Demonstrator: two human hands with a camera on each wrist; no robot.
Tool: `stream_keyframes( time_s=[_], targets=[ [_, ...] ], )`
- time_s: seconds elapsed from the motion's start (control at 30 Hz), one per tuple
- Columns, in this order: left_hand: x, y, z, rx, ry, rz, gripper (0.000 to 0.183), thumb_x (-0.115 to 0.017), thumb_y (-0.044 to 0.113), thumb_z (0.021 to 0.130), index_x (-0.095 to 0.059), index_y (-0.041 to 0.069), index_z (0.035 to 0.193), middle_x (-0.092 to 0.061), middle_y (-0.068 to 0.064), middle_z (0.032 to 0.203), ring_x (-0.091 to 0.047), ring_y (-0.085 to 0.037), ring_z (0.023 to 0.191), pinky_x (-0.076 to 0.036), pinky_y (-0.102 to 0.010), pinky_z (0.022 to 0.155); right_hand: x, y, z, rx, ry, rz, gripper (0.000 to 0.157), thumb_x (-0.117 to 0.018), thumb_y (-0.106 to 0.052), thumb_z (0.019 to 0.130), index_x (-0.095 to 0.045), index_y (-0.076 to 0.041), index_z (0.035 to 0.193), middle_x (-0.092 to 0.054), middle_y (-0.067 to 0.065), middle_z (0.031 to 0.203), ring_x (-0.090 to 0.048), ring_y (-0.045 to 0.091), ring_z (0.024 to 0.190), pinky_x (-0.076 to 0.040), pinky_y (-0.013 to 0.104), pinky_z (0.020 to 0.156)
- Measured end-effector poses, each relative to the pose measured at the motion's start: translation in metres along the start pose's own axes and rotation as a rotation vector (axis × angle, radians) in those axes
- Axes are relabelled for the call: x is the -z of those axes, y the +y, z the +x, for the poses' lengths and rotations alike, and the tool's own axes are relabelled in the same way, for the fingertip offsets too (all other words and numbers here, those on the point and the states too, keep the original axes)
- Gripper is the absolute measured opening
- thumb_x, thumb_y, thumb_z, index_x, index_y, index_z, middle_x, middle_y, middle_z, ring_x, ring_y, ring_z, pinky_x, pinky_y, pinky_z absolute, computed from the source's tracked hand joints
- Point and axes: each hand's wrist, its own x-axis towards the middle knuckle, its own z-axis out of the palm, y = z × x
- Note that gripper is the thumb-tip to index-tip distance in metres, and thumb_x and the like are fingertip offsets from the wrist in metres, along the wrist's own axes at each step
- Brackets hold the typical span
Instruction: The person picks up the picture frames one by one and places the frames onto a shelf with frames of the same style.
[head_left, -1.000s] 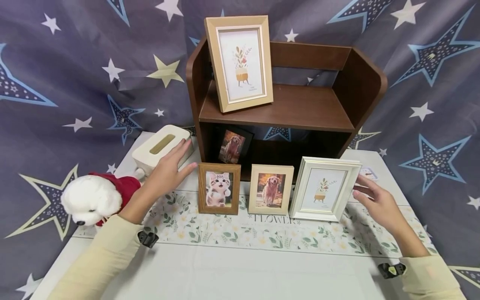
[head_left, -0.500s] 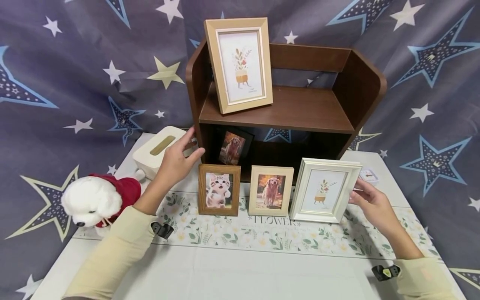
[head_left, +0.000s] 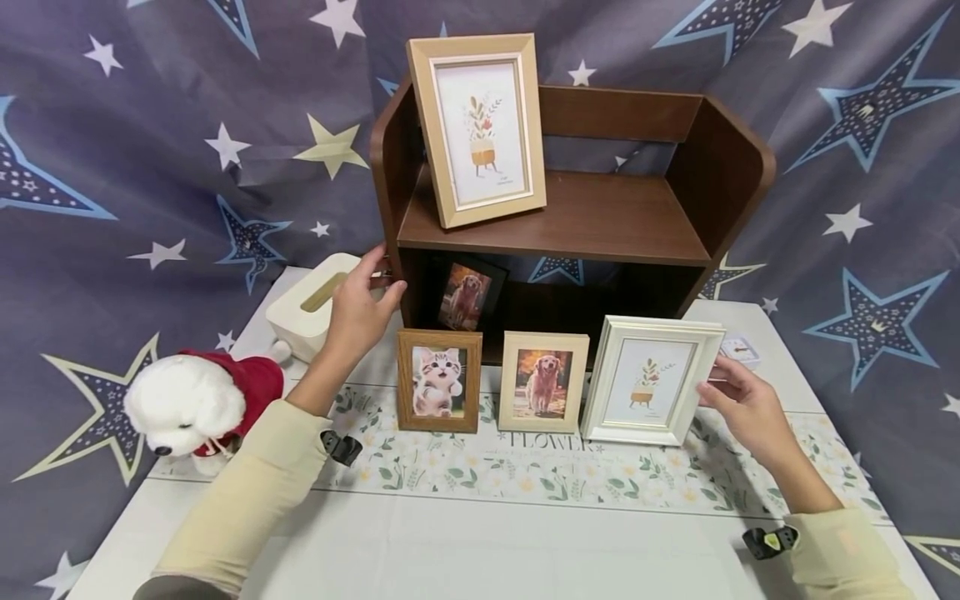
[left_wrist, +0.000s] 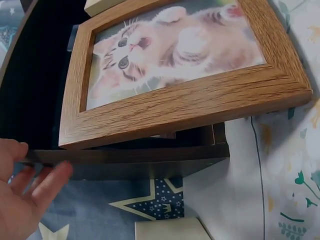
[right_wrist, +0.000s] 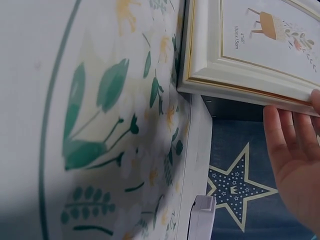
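A dark brown two-tier shelf (head_left: 626,212) stands at the back of the table. My left hand (head_left: 360,304) grips the front edge of its left side panel, the thumb and fingers on either side of it in the left wrist view. My right hand (head_left: 750,412) pinches the right edge of a white picture frame (head_left: 645,383), thumb in front and fingers behind. Left of it, a light wood frame (head_left: 543,382) with a dog photo and a brown wood frame (head_left: 437,381) with a kitten picture stand upright before the shelf.
A large tan frame (head_left: 483,133) leans on the upper tier. A black frame (head_left: 467,293) sits tilted in the lower tier. On the left are a cream tissue box (head_left: 300,321) and a white plush dog (head_left: 187,404). A small clock (head_left: 738,348) lies at right.
My left hand has moved from over the tissue box rightward to the shelf's side panel. My right hand has shifted slightly left, onto the edge of the white picture frame.
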Motion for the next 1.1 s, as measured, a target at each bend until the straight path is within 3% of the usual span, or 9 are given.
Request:
stream_keyframes(
  time_s=[0.43,0.77,1.1],
  targets=[
    [-0.0057,-0.0051,0.0019,-0.021,0.05,-0.041,0.051,-0.071,0.001,0.093,-0.058,-0.001,0.142,-0.069,-0.023,0.122,-0.072,-0.038,0.103,-0.055,-0.053,0.091,0.0007,0.0024,0.0019,0.009,-0.027,0.064,0.053,-0.065,0.003,0.099,-0.044,0.015,0.146,-0.066,-0.018,0.104,-0.068,-0.002,0.088,-0.058,0.02,0.071],
    [-0.0061,-0.0064,0.0012,-0.022,0.052,-0.029,0.052,-0.072,0.002,0.093,-0.057,-0.001,0.142,-0.07,-0.023,0.122,-0.072,-0.037,0.105,-0.055,-0.051,0.093,0.0027,0.0091,0.0034,0.039,-0.044,0.108,0.048,-0.065,0.008,0.097,-0.052,0.007,0.143,-0.069,-0.014,0.105,-0.069,0.002,0.088,-0.059,0.022,0.069],
    [-0.0055,-0.0069,0.0021,-0.021,0.052,-0.008,0.053,-0.073,0.003,0.093,-0.057,-0.001,0.143,-0.07,-0.022,0.123,-0.072,-0.037,0.106,-0.053,-0.05,0.095,0.0074,0.0072,0.0064,0.063,-0.086,0.235,0.044,-0.062,0.014,0.096,-0.06,-0.002,0.136,-0.072,-0.009,0.105,-0.07,0.005,0.087,-0.06,0.025,0.069]
  ],
)
